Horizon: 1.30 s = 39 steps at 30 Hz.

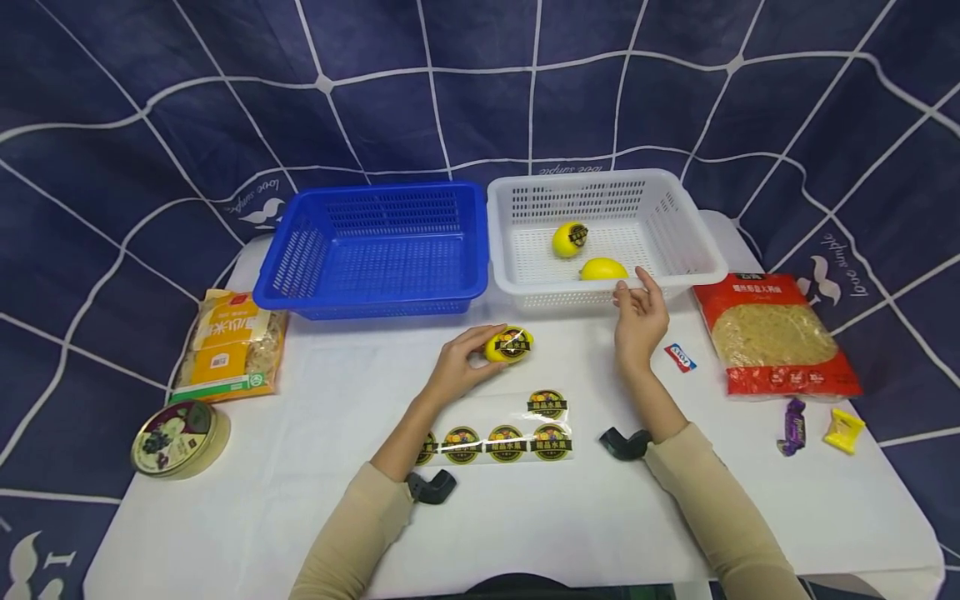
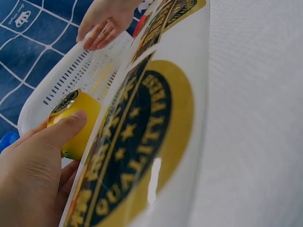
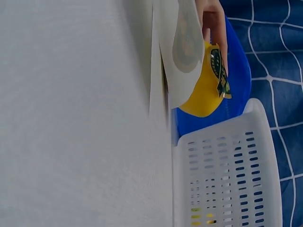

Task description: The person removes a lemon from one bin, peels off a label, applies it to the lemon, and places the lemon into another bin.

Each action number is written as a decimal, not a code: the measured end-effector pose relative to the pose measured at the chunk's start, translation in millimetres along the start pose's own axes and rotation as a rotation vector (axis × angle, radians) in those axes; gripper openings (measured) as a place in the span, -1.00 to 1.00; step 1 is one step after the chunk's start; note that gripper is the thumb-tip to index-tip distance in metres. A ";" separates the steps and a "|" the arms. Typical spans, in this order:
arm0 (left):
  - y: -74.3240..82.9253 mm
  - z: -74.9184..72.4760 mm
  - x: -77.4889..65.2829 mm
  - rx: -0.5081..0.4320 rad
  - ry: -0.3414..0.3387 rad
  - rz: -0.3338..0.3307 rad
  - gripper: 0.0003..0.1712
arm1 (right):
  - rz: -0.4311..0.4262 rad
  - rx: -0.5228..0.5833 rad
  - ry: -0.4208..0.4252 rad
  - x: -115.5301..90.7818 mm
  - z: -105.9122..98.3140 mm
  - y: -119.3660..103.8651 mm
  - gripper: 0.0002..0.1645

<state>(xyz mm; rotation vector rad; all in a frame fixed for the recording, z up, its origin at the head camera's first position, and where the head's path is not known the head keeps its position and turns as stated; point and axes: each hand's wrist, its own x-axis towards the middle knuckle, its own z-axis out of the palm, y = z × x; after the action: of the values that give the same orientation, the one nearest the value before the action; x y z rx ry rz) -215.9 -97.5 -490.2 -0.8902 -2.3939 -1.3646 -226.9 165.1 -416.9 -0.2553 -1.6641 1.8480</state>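
Observation:
My left hand [image 1: 461, 362] grips a yellow lemon [image 1: 510, 344] between thumb and fingers, over the table in front of the baskets. A round black-and-gold label is stuck on the lemon; the left wrist view shows the thumb on its side. Under the left forearm lies a sheet of round fruit stickers [image 1: 506, 444], partly covered by that arm. My right hand [image 1: 643, 321] is at the front rim of the white basket [image 1: 517, 287], fingers loosely bent with nothing between them. Inside that basket lie a labelled lemon [image 1: 567, 239] and another lemon [image 1: 603, 269].
A blue basket [image 1: 375, 304] stands left of the white one. At left are a yellow food bag [image 1: 232, 346] and a round tin [image 1: 180, 439]. At right lie a red noodle bag [image 1: 780, 333], a small red-blue packet [image 1: 680, 357], a purple candy [image 1: 792, 427] and a yellow candy [image 1: 844, 431].

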 end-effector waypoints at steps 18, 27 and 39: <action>38.8 -19.6 25.1 -0.147 0.088 0.010 -0.32 | 0.085 0.154 0.032 16.2 -5.5 21.1 -0.59; 99.6 -61.0 78.3 -0.177 0.132 0.091 -0.38 | 0.114 0.176 0.016 17.8 -7.5 20.0 -0.63; 78.0 -56.1 159.9 -0.109 0.120 0.065 -0.38 | 0.105 0.213 -0.008 13.8 -4.7 19.5 -0.65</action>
<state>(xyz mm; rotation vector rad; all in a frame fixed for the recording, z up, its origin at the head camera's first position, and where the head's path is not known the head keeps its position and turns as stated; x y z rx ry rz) -298.0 -53.7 -328.5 -0.8784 -2.2004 -1.4920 -241.4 176.8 -432.6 -0.2490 -1.4681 2.0884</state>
